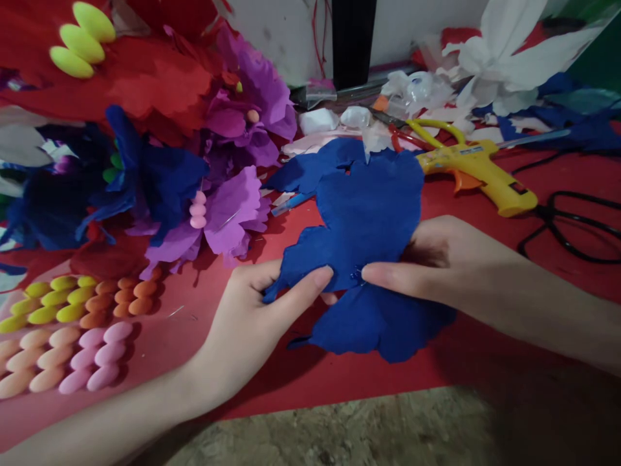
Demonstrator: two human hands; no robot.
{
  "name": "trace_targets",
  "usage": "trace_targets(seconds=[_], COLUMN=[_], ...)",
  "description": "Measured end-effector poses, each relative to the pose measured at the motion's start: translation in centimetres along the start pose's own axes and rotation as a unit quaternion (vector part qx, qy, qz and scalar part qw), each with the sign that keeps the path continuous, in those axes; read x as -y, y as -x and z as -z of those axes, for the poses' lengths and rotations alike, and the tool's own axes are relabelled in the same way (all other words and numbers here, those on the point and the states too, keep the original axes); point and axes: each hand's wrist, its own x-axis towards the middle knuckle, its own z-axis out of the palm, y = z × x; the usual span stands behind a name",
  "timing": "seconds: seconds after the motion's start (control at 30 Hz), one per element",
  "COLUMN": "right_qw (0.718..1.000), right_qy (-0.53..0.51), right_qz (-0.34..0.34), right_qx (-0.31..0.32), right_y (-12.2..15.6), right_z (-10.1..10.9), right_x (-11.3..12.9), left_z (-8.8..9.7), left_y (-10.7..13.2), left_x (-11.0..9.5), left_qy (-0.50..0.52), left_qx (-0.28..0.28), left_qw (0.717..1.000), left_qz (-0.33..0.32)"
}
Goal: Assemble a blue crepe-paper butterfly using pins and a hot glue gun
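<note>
Both my hands hold a blue crepe-paper flower piece (369,213) above the red table (485,362). My left hand (252,317) pinches its lower left petal between thumb and fingers. From the right, my right hand (436,259) grips the paper, its thumb pressed on the middle near my left thumb. Several blue petals spread up and down from the spot where the thumbs meet. The fingers behind the paper are hidden.
A yellow glue gun (480,171) lies behind the paper, with black scissors (572,226) at the right. Finished purple (233,213), blue (145,175) and red paper flowers pile up at the left. Rows of coloured foam beads (72,336) lie near the left edge. White paper flowers (504,58) sit at the back right.
</note>
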Motion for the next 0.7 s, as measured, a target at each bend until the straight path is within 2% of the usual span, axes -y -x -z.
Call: trace_targets(seconds=[0.1,0.27,0.43,0.6,0.7], right_qw=[0.998,0.993,0.986,0.987,0.986], right_qy=[0.005,-0.021,-0.124,-0.14,-0.146], right_qz=[-0.07,-0.113,-0.095,-0.08,-0.074], right_qx=[-0.002,0.016,0.065,0.022,0.009], right_y=[0.0,-0.04,0.06,0.08,-0.14], right_z=[-0.24,0.03,0.4,0.21,0.17], right_x=[-0.02,-0.18,-0.18,-0.24,-0.26], left_z=[-0.08,-0.3,-0.23,-0.25,-0.4], left_y=[-0.02,0.02,-0.03,-0.03,-0.04], left_x=[0.09,0.04,0.02,0.07,-0.01], left_qy=[0.003,0.002,0.006,0.011,0.025], left_qx=[0.004,0.006,-0.001,0.003,0.028], left_qw=[1.0,1.0,1.0,1.0,0.999], left_qz=[-0.002,0.008,0.017,0.021,0.018])
